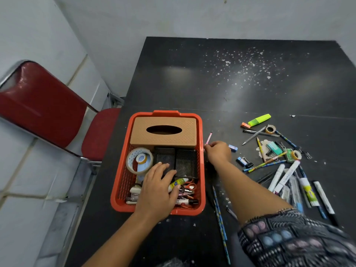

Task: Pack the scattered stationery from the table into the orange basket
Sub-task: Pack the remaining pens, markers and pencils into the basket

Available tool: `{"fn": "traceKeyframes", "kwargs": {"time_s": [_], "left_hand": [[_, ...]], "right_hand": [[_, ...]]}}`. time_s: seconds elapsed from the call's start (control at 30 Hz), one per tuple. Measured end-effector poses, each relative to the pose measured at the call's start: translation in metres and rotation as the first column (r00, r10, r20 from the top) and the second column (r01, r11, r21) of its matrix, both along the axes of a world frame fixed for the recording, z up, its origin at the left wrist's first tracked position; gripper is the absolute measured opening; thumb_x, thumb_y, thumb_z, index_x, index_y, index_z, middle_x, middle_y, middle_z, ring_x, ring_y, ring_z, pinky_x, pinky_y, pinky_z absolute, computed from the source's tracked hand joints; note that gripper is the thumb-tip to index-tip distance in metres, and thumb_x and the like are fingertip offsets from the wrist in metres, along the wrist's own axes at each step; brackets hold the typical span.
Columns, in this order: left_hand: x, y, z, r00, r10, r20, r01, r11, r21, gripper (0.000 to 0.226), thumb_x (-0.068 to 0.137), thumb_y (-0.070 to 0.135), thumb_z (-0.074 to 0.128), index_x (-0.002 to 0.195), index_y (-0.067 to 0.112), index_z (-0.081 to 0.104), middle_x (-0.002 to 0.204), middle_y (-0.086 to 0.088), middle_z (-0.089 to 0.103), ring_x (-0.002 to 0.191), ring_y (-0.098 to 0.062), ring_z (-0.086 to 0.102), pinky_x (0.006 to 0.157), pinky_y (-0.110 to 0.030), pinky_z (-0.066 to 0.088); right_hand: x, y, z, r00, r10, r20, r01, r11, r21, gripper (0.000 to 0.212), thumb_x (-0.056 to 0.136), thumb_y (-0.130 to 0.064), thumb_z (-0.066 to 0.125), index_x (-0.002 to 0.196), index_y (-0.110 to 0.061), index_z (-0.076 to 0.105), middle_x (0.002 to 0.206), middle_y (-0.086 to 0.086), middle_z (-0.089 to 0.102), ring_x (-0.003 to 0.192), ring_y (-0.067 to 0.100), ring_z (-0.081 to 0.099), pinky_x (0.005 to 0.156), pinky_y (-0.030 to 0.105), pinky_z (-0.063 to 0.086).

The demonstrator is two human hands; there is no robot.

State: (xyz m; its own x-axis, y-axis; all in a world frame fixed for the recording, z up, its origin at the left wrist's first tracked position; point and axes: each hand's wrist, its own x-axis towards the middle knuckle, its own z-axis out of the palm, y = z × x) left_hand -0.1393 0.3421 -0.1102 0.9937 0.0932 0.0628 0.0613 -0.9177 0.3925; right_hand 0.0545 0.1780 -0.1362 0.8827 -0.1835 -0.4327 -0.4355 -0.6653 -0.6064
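The orange basket [123,182] is part full, the left hand [158,189] lies flat inside, the right hand [217,152] pinches a pink pen [209,137], and many pens [285,176] wait at three o'clock.

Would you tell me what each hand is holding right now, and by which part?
The right hand pinches a pink pen by its lower end. The left hand holds nothing, resting in the orange basket.

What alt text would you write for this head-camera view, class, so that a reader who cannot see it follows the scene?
A person's left hand rests inside an orange basket that holds a tissue box, tape and pens, while the right hand pinches a pink pen just beside the basket's right rim. More pens, markers and clips lie scattered to the right on the black table.
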Motion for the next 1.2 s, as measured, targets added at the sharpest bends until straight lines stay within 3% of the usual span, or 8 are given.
{"fn": "traceKeyframes", "kwargs": {"time_s": [0.07, 0.27, 0.57, 0.7, 0.9, 1.0, 1.07, 1.2], "left_hand": [[0.000, -0.001, 0.002, 1.000, -0.001, -0.007, 0.001, 1.000, -0.011, 0.045, 0.093, 0.042, 0.055, 0.134, 0.021, 0.056, 0.144, 0.001, 0.044, 0.143, -0.018, 0.027, 0.116, -0.038, 0.027], [0.000, 0.000, 0.004, 1.000, 0.011, -0.013, -0.012, 0.999, -0.037, 0.044, 0.094, 0.043, 0.052, 0.133, 0.022, 0.057, 0.144, 0.003, 0.045, 0.143, -0.016, 0.026, 0.116, -0.039, 0.029], [-0.001, 0.002, 0.009, 0.999, 0.038, 0.031, -0.032, 0.982, -0.185, 0.034, 0.094, 0.027, 0.059, 0.126, 0.019, 0.063, 0.139, 0.004, 0.050, 0.141, -0.011, 0.029, 0.113, -0.027, 0.023], [-0.005, 0.013, 0.018, 0.975, 0.173, 0.139, -0.116, 0.932, -0.344, 0.026, 0.092, 0.018, 0.059, 0.116, 0.016, 0.069, 0.126, 0.008, 0.056, 0.129, -0.007, 0.043, 0.108, -0.025, 0.035], [-0.031, 0.054, 0.029, 0.932, 0.290, 0.218, -0.223, 0.932, -0.285, 0.022, 0.090, 0.012, 0.059, 0.108, 0.013, 0.072, 0.117, 0.006, 0.060, 0.116, -0.008, 0.051, 0.101, -0.011, 0.034], [-0.047, 0.073, 0.027, 0.906, 0.350, 0.237, -0.292, 0.924, -0.249, 0.021, 0.089, 0.006, 0.062, 0.106, 0.011, 0.071, 0.114, 0.003, 0.061, 0.114, -0.010, 0.051, 0.100, -0.011, 0.032], [-0.056, 0.081, 0.023, 0.892, 0.386, 0.236, -0.337, 0.915, -0.224, 0.021, 0.088, 0.004, 0.063, 0.107, 0.010, 0.071, 0.114, 0.000, 0.062, 0.113, -0.014, 0.052, 0.099, -0.021, 0.037], [-0.070, 0.086, 0.013, 0.887, 0.415, 0.202, -0.378, 0.904, -0.198, 0.024, 0.085, 0.004, 0.068, 0.107, 0.010, 0.072, 0.110, 0.001, 0.061, 0.107, -0.015, 0.051, 0.091, -0.027, 0.038]], "right_hand": [[0.003, -0.001, 0.000, 0.998, 0.049, -0.028, -0.050, 0.998, -0.040, 0.031, 0.086, -0.042, 0.067, 0.069, -0.016, 0.067, 0.082, 0.007, 0.070, 0.079, 0.027, 0.062, 0.071, 0.031, 0.049], [0.011, 0.007, 0.008, 0.983, 0.141, -0.119, -0.161, 0.969, -0.185, 0.021, 0.090, -0.031, 0.063, 0.089, -0.010, 0.062, 0.085, 0.009, 0.057, 0.078, 0.029, 0.054, 0.067, 0.032, 0.044], [0.003, -0.005, 0.012, 0.987, 0.085, -0.133, -0.104, 0.984, -0.147, 0.029, 0.084, -0.036, 0.069, 0.080, -0.008, 0.063, 0.080, 0.010, 0.066, 0.073, 0.026, 0.064, 0.058, 0.031, 0.047], [-0.022, -0.024, 0.029, 0.997, 0.068, 0.035, -0.065, 0.994, -0.084, 0.022, 0.084, -0.033, 0.059, 0.074, -0.015, 0.066, 0.070, 0.003, 0.065, 0.071, 0.024, 0.061, 0.058, 0.029, 0.041], [-0.083, -0.031, 0.074, 0.947, 0.053, 0.318, -0.093, 0.989, 0.112, 0.006, 0.084, -0.023, 0.062, 0.079, -0.022, 0.064, 0.071, -0.008, 0.065, 0.068, 0.010, 0.060, 0.058, 0.026, 0.042], [-0.118, -0.017, 0.088, 0.898, 0.164, 0.409, -0.241, 0.960, 0.143, 0.005, 0.084, -0.022, 0.067, 0.080, -0.025, 0.066, 0.068, -0.011, 0.064, 0.063, 0.004, 0.059, 0.055, 0.019, 0.044], [-0.136, -0.003, 0.086, 0.843, 0.320, 0.432, -0.397, 0.912, 0.100, 0.004, 0.082, -0.023, 0.070, 0.082, -0.027, 0.068, 0.068, -0.013, 0.063, 0.064, 0.003, 0.058, 0.056, 0.020, 0.046], [-0.154, 0.024, 0.069, 0.637, 0.680, 0.364, -0.657, 0.726, -0.206, 0.011, 0.086, -0.034, 0.064, 0.093, -0.029, 0.071, 0.084, -0.011, 0.062, 0.079, 0.010, 0.059, 0.065, 0.028, 0.047]]}}
